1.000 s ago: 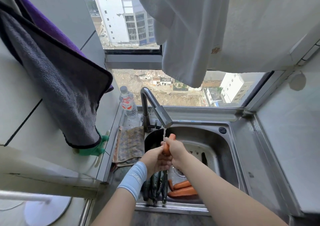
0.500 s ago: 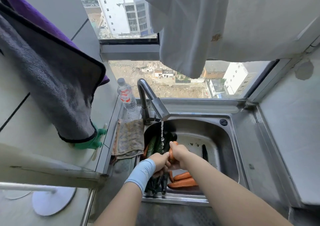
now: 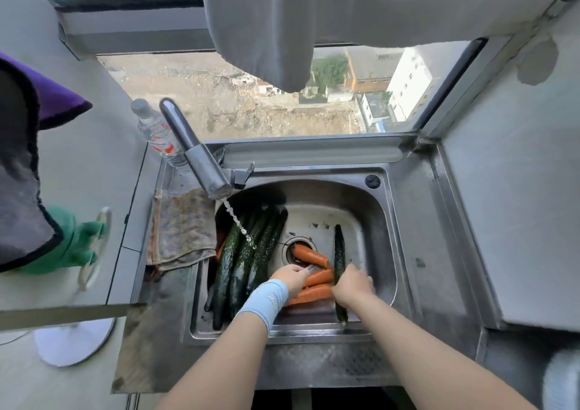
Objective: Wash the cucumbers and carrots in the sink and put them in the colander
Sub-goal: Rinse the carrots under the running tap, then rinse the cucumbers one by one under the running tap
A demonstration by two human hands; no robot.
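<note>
While a thin stream of water (image 3: 238, 225) falls from the faucet (image 3: 201, 155) onto a bundle of dark green cucumbers (image 3: 244, 259), both hands are down in the stainless steel sink (image 3: 381, 221). The bundle lies lengthwise along the left side of the basin, tips toward the window. Three carrots (image 3: 317, 276) lie side by side in the middle, the farthest one resting over the drain (image 3: 298, 242). The left hand (image 3: 290, 278), which wears a pale blue wristband (image 3: 266, 301), reaches across from the bundle, its fingers lying on the near ends of the carrots. They are blurred, so I cannot tell whether they grip a carrot or only touch it. A lone cucumber (image 3: 339, 249) lies just right of the carrots and apart from the bundle. The right hand (image 3: 353, 285) sits over its lower half with the fingers curled round it, the thumb on the carrot side. The cucumber's far end sticks out beyond the fingers, and its near tip shows below the wrist. A patterned rag (image 3: 182, 224) hangs over the sink's left edge, a clear plastic bottle (image 3: 157, 130) stands behind the faucet, and steel bench (image 3: 439, 252) runs along the right.
</note>
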